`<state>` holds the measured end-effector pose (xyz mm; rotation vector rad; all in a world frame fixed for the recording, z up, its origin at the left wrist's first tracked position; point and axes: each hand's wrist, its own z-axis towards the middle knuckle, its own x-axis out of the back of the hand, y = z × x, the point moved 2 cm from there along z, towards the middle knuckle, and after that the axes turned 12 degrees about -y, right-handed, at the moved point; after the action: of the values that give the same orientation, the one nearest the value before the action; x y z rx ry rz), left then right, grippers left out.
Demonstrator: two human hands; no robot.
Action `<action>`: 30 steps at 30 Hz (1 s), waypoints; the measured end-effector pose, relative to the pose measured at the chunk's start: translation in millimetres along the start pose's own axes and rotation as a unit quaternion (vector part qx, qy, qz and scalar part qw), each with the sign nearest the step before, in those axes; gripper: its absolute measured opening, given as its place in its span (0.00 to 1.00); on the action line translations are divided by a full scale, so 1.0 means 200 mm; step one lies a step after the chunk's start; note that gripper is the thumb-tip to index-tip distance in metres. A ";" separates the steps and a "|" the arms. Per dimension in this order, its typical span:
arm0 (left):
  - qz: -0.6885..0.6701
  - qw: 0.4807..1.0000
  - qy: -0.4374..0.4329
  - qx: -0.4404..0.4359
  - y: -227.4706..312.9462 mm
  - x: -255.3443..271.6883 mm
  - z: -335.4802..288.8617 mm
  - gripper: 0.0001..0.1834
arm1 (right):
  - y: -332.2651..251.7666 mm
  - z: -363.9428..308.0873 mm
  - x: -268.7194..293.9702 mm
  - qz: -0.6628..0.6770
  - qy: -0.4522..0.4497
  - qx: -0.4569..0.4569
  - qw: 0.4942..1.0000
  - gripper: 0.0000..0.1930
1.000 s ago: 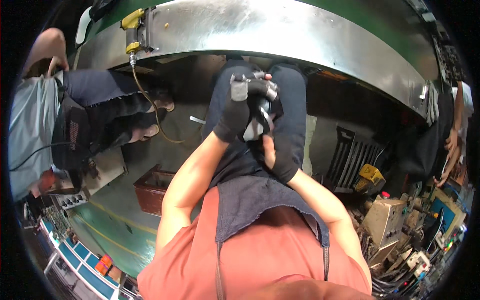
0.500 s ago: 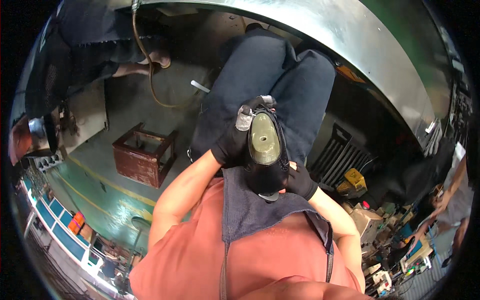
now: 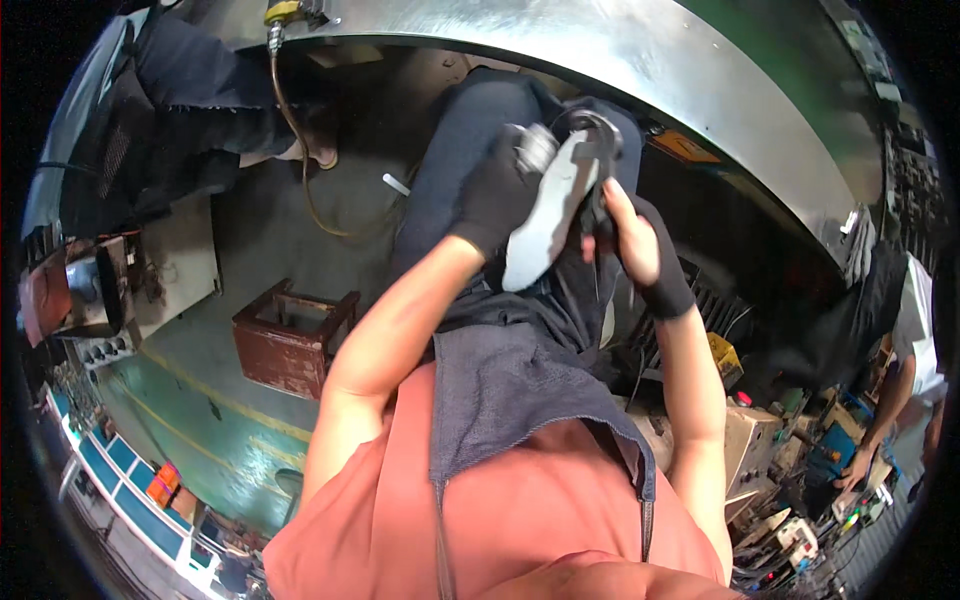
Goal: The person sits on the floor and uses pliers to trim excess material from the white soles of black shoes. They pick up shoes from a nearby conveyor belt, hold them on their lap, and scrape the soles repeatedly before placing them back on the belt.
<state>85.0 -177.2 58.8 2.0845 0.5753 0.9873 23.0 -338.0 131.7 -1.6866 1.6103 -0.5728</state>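
Observation:
A black shoe (image 3: 552, 212) is turned over above my lap, its pale grey underside facing up and slanting from upper right to lower left. My left hand (image 3: 505, 190), in a dark fingerless glove with silvery tape on the fingers, is closed round its left side. On the other side, my right hand (image 3: 640, 240), also gloved with bare fingertips, is closed round a dark hand tool (image 3: 603, 165) with a shiny curved metal head. The tool's head meets the shoe's far end. Blur hides the tool's exact kind and what it grips.
A metal worktop edge (image 3: 640, 55) curves ahead of my knees. A brown wooden stool (image 3: 290, 340) stands on the left, near a hanging hose (image 3: 298, 130). Beside me on the right are a dark slatted rack, a yellow object (image 3: 724, 356) and cluttered tools. Other people are at both sides.
The shoe has been turned over, from its top with the greenish last showing to its grey underside, and moved away from my body. My right hand has come up from beneath it with the tool.

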 end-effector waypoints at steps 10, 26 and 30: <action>-0.070 0.984 0.020 -0.163 -0.20 -0.22 -0.20 0.53 | 0.09 0.09 0.28 -0.146 -0.123 0.049 0.980 0.22; -0.051 0.981 0.103 -0.157 -0.18 -0.32 -0.13 0.47 | 0.05 0.05 0.23 -0.688 0.010 0.129 0.714 0.23; -0.034 0.985 0.051 -0.159 -0.19 -0.22 -0.08 0.47 | 0.11 0.15 0.28 -0.704 0.004 0.157 0.693 0.22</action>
<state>43.2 -176.1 15.2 1.7304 0.5007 1.0756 36.8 -387.1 86.7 -2.3440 -0.1718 -1.4272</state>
